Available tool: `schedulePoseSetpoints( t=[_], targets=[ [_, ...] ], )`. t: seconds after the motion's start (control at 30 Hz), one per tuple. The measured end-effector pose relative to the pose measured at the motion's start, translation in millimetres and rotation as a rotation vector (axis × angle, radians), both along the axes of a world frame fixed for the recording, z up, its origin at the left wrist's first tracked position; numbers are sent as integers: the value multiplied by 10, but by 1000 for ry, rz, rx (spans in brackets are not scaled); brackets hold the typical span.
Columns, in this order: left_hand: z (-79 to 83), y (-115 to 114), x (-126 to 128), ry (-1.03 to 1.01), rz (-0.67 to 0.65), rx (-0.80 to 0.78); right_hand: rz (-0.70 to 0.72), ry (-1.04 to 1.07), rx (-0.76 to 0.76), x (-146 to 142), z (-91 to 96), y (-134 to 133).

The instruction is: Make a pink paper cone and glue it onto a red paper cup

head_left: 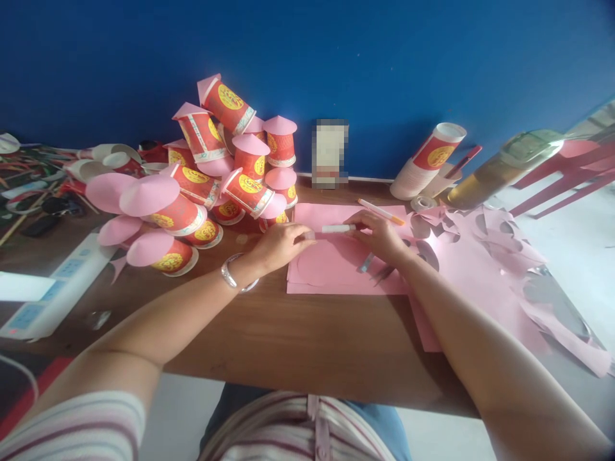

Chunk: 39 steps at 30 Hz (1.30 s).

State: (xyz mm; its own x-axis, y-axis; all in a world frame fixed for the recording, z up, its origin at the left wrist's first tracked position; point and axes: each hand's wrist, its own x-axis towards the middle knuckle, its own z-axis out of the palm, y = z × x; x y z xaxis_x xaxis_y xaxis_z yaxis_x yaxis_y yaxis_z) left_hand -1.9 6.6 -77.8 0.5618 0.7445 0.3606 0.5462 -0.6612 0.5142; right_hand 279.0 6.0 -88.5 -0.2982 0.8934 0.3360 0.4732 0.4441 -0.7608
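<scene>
My right hand [379,237] pinches one end of a short white pen-like stick [338,228], whose other end points left. Facing it, my left hand [284,246] has its fingertips pressed together; a small pale bit seems to show at them, too blurred to name. Under both hands lies a stack of pink paper sheets [331,285], with a faint round outline on the top one. An orange and white pen [381,211] rests at the stack's upper right. Below my right hand are a small bluish-grey piece [366,262] and a dark metal tool [384,272], partly hidden.
Paper-cup lanterns [161,208] with pink cone tops are piled at the left. A leaning cup stack [429,163], a tape roll [423,203] and a bottle [504,166] stand at the back right. Pink cut-out scraps [480,275] cover the right. A white power strip [62,288] lies left.
</scene>
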Motion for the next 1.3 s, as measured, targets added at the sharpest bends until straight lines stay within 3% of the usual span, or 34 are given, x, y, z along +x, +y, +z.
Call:
schedulePoseSetpoints(
  t=[0.33, 0.67, 1.0, 1.2, 1.3],
  targets=[
    [-98, 82, 48, -11, 109, -10, 4, 91, -30, -11, -45, 22],
    [-44, -15, 81, -158, -71, 131, 67, 79, -83, -110, -30, -58],
    [57, -92, 82, -243, -87, 258, 73, 176, -321, -161, 154, -147],
    [90, -133, 85, -234, -105, 337, 98, 68, -338, -165, 264, -197],
    [107, -139, 97, -248, -110, 341, 102, 118, -321, -187, 249, -191]
  ],
)
